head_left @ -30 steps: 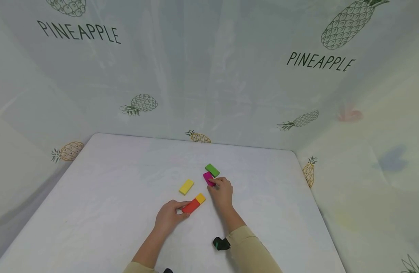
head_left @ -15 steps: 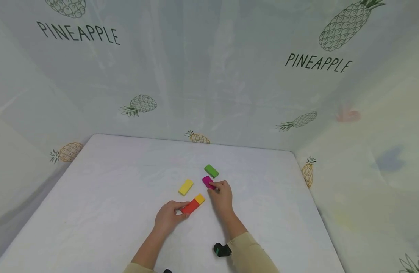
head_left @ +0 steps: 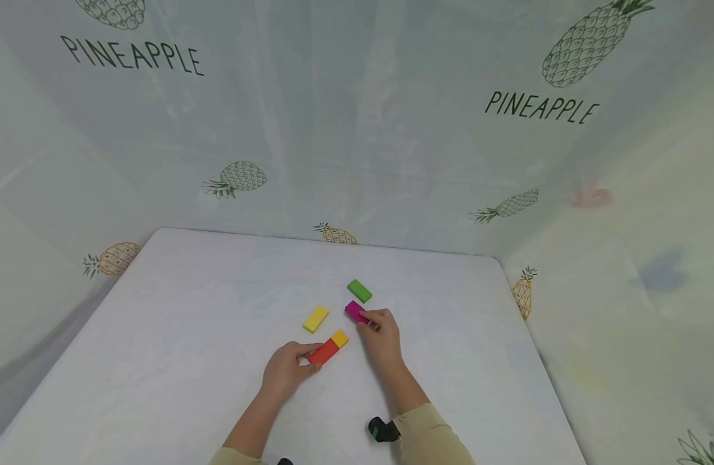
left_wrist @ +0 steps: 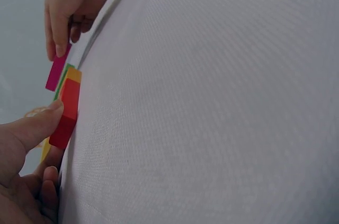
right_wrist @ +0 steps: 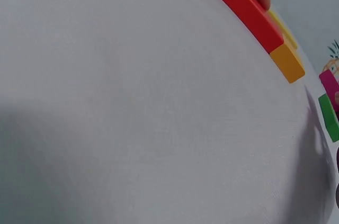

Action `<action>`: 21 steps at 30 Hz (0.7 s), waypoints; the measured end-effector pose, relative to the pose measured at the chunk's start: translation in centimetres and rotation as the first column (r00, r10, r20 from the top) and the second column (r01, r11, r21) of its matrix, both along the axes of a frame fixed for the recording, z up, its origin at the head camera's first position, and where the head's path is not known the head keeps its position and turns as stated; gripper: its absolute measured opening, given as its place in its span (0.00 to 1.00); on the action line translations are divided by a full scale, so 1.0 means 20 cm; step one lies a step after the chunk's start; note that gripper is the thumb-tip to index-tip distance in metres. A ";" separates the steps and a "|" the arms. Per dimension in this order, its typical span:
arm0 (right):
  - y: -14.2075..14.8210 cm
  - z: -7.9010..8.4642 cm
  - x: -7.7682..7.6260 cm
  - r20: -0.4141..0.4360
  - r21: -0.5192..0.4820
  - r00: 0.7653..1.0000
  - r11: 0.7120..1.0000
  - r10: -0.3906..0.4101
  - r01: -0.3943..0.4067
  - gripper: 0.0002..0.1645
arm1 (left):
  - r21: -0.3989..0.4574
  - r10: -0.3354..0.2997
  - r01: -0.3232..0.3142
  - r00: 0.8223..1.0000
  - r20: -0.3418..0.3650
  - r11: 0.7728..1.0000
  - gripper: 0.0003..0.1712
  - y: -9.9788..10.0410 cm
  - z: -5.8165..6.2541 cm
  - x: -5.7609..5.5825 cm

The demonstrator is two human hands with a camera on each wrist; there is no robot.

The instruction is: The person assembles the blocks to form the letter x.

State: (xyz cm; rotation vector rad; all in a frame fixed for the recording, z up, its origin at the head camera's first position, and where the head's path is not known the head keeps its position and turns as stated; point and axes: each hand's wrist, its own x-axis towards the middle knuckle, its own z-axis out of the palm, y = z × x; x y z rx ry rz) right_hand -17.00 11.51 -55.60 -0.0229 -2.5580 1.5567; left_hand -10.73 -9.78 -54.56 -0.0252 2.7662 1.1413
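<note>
My left hand (head_left: 285, 370) pinches a red block (head_left: 324, 352) between thumb and fingers. An orange block (head_left: 339, 338) sits end to end with the red one, at its far right end. To the right, my right hand (head_left: 383, 336) pinches a magenta block (head_left: 356, 312) by its near end. In the left wrist view the magenta block (left_wrist: 57, 69) hangs tilted from the right hand's fingers. A green block (head_left: 359, 290) lies just beyond the magenta one. A yellow block (head_left: 316, 319) lies on the table left of it, beyond the red and orange pair.
The blocks are on a white-covered table (head_left: 188, 310). A pineapple-print curtain (head_left: 334, 129) hangs behind and along the sides. A black wrist device (head_left: 383, 430) sits by the right sleeve, near the table surface.
The right hand has drawn the magenta block slightly toward the person, opening a gap from the green block. The left hand with the red and orange blocks stays nearly in place.
</note>
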 end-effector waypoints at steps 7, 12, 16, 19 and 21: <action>0.05 0.04 -0.03 -0.001 0.040 0.996 0.996 0.084 -0.084 0.14 | -0.006 -0.001 0.001 1.000 -0.003 1.000 0.25 0.00 0.00 0.00; 0.09 0.05 -0.05 -0.015 0.058 0.988 0.986 0.157 -0.155 0.14 | -0.005 0.006 -0.006 1.000 -0.010 1.000 0.24 0.00 0.00 0.00; 0.12 0.07 -0.06 -0.004 0.052 0.978 0.977 0.210 -0.209 0.14 | 0.001 0.008 -0.008 1.000 -0.020 1.000 0.24 0.00 -0.01 0.00; 0.14 0.08 -0.08 0.024 0.064 0.974 0.971 0.227 -0.228 0.15 | -0.003 0.004 -0.004 1.000 -0.028 1.000 0.24 0.00 -0.01 0.00; 0.15 0.09 -0.09 0.047 0.073 0.970 0.967 0.239 -0.242 0.16 | -0.007 0.003 -0.003 1.000 -0.030 1.000 0.24 0.01 -0.01 0.00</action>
